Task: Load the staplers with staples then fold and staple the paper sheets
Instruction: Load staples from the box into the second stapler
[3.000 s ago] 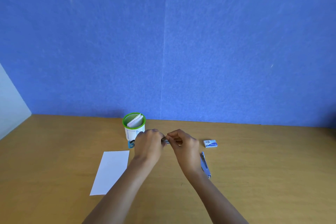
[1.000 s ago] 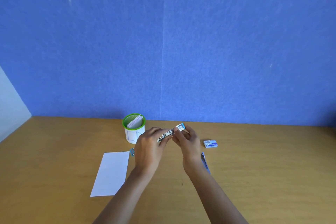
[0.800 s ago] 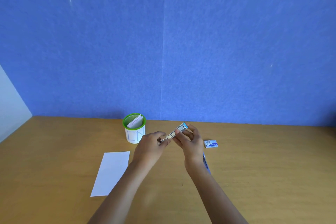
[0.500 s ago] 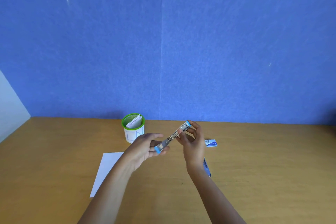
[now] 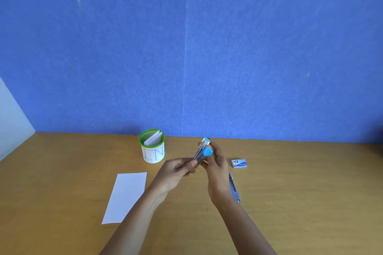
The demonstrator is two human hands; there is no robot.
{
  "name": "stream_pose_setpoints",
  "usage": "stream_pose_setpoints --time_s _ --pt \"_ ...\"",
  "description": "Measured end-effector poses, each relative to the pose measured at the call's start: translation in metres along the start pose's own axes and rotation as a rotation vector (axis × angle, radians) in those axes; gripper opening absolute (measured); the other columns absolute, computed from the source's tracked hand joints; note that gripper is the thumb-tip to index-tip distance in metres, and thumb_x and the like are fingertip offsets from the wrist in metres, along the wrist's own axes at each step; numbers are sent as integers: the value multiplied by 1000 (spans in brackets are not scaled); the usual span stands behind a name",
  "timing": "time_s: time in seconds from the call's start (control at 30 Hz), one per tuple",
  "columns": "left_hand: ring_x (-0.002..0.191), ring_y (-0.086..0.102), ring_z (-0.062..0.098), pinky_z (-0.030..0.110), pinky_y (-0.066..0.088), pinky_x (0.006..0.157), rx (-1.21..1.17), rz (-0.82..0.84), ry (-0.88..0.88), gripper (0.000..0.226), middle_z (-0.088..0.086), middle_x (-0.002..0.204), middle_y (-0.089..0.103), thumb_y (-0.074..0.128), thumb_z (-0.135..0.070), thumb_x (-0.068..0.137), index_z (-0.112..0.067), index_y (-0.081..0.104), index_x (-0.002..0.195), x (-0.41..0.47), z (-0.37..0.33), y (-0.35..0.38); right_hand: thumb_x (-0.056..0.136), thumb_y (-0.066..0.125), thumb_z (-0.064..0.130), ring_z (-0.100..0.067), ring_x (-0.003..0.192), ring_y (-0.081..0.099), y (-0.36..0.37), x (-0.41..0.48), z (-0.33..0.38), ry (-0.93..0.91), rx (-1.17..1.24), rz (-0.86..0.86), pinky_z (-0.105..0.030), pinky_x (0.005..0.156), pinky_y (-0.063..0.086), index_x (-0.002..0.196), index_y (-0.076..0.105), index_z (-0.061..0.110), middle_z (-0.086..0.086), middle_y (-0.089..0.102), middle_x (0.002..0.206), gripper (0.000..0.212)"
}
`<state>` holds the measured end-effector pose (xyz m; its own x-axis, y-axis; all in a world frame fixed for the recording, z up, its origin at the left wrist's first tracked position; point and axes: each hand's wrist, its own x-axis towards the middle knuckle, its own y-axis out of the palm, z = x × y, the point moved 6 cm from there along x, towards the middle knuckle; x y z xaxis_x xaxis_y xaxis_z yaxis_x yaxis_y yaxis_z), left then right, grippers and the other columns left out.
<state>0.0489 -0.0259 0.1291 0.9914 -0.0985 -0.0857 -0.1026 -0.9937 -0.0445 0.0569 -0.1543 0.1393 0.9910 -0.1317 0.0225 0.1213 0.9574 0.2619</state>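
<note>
Both hands are raised a little above the middle of the tabletop (image 5: 310, 192), nearer to its far edge than to its near edge. Between them they hold a small stapler (image 5: 201, 152) of metal with light blue parts. It stands steeply, tilted a little, with one blue end up and away from the person. The left hand (image 5: 176, 170) has its fingers curled and pinches the lower end of the stapler with thumb and fingertips. The right hand (image 5: 216, 166) grips the stapler from the right side, and its fingers are bent around the body, just beside a blue rounded part. Whether the stapler is open for loading I cannot tell.

A second stapler (image 5: 234, 187) lies flat on the tabletop just to the right of the right wrist, with its length pointing toward the near edge. The staple box (image 5: 239, 163), small, blue and white, lies near it, more toward the far edge and apart from both hands.

A white sheet (image 5: 126, 196) lies flat to the left of the left forearm, and the arm covers its right near corner. Near the far edge, left of the hands, stands a white cup (image 5: 153, 154) with a green rim and blue letters on its side. Folded papers (image 5: 153, 140) stand in it, leaning. A blue wall (image 5: 186, 47) rises behind the far edge.
</note>
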Motion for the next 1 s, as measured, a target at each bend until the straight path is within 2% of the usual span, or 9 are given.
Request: stream_pose_setpoints --time_s 0.07,0.13,0.2,0.27,0.43,0.53,0.67,0.8,1.0 --pt "74 63 11 20 51 73 -40 -59 7 18 -2 76 68 60 -26 89 -14 72 88 1 1 1 98 36 44 -14 88 64 5 -4 -2 35 51 77 -35 87 52 114 61 15 -3 69 103 41" --pt "70 63 11 18 50 68 -53 -100 6 23 -2 73 68 58 -27 90 -11 72 82 1 2 0 93 36 56 -15 91 65 8 -5 -3 21 48 138 -34 87 52 120 57 14 -4 68 103 54" --pt "70 63 11 16 50 67 -42 -134 8 23 -2 71 68 60 -27 89 -9 72 81 2 2 -2 89 46 52 -12 89 64 9 -5 -2 -9 33 150 -33 86 53 126 52 12 -2 66 101 55" --pt "69 63 11 17 51 69 -40 -171 20 23 -2 71 69 62 -28 88 -9 73 82 1 2 -3 86 52 47 -11 83 63 10 -4 -1 -24 56 142 -31 81 52 122 54 7 0 65 92 54" --pt "60 61 -1 5 43 60 68 -299 77 19 -1 69 69 64 -29 85 -12 73 82 -3 2 -6 96 44 33 -12 98 67 11 -1 -5 -7 113 70 -27 86 52 111 61 2 -5 69 103 39" --pt "61 60 0 5 41 58 134 -367 141 13 -3 66 68 66 -28 84 -18 72 79 -8 -3 -5 99 37 30 -10 101 66 12 0 -10 16 109 45 -29 89 51 112 60 1 -3 70 105 39" --pt "62 62 -4 4 42 60 156 -411 224 8 -10 68 69 68 -21 84 -14 73 83 -13 -9 0 101 31 32 -14 103 65 12 3 -15 32 126 34 -23 79 53 111 60 -1 -8 67 111 45" --pt "69 64 1 6 44 62 232 -455 297 9 -7 75 71 69 -21 83 -13 72 86 -14 -10 2 102 30 32 -16 94 64 13 5 -16 59 209 12 -31 86 51 109 59 -1 -12 65 103 44" --pt "68 65 1 8 46 63 255 -437 301 14 -7 74 72 67 -28 84 -16 73 85 -13 -13 3 100 36 32 -13 99 66 9 9 -19 136 316 25 -22 77 54 105 63 5 -6 70 99 38"
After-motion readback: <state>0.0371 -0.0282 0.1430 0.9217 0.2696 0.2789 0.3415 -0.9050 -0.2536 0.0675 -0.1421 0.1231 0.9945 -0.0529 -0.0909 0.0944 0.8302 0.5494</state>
